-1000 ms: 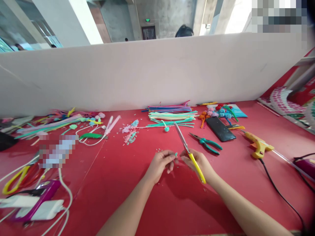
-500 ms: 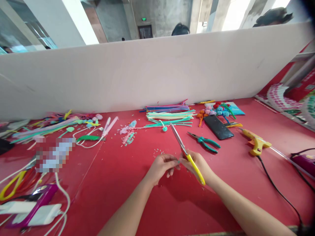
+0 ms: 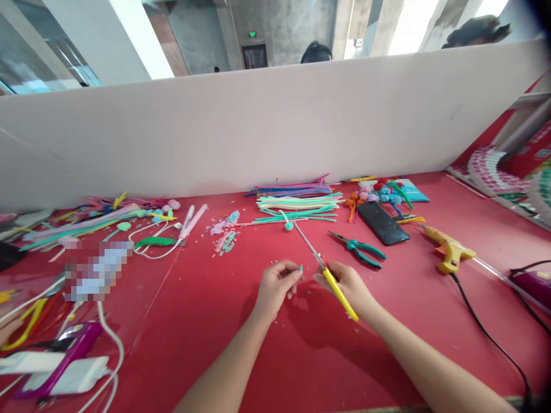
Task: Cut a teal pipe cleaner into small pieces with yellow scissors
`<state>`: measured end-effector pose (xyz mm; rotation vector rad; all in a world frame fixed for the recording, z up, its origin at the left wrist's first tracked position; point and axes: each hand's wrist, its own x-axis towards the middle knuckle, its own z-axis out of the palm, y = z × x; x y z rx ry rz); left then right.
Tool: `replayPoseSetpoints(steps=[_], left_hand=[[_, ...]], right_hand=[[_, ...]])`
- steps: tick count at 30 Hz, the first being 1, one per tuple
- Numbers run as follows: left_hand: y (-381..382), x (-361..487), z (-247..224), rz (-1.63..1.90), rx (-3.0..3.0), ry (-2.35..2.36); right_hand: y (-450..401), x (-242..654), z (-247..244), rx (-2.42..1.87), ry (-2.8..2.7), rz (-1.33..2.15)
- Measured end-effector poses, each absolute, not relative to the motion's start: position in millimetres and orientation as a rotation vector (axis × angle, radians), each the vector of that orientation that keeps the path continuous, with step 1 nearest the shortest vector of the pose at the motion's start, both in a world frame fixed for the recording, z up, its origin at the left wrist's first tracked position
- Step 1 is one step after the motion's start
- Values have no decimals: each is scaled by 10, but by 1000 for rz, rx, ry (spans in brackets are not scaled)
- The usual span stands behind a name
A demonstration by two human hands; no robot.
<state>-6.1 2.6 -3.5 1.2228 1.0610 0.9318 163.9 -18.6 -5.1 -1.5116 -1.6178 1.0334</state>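
My left hand (image 3: pixel 278 289) is closed in a pinch over the red table, thumb against fingers. A tiny green piece of pipe cleaner (image 3: pixel 301 268) sticks up from its fingertips. Close by on the right, my right hand (image 3: pixel 346 287) is closed around yellow-handled scissors (image 3: pixel 340 293), their long metal blades pointing up and away to the left. The two hands are slightly apart. Beyond the blade tips lies a small green pompom-like ball (image 3: pixel 288 226) with a pale stem, in front of bundled green pipe cleaners (image 3: pixel 297 215).
Pliers (image 3: pixel 358 249), a black phone (image 3: pixel 383 222) and a yellow glue gun (image 3: pixel 451 249) lie to the right. Fuzzy clippings (image 3: pixel 226 242) lie left of centre. Cables and a purple device (image 3: pixel 71 350) occupy the left, where another person's fingers (image 3: pixel 11 331) show. A white partition (image 3: pixel 258 126) stands behind.
My left hand has drawn slightly left and up, away from my right hand, with the green piece. The scissors have tilted a little leftward. Another person's fingers have appeared at the left edge.
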Motion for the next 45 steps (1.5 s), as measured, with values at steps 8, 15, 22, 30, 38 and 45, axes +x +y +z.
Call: replayPoseSetpoints(steps=[8,15,22,30,38,45], left_hand=[[15,-11,-87,913,1629,1199],[12,51,58,833,1906,1156],[35,395,-4,626,2104,1142],[194,290,3,793,2192,1323],[-245,34,-297,515,2723,1482],[751,-333,-327,549,2665,2061]], right_hand=[[-87,1863,-46,-1722,-1623,565],[7,2168,1,-1802,-1514,365],[15,2241,-6,-1677,-1461,412],[1,2286,48,-1644,-1396,452],[-44,2232,99,-1650,-1430,415],[5,2225,12,-1666,-1417,456]])
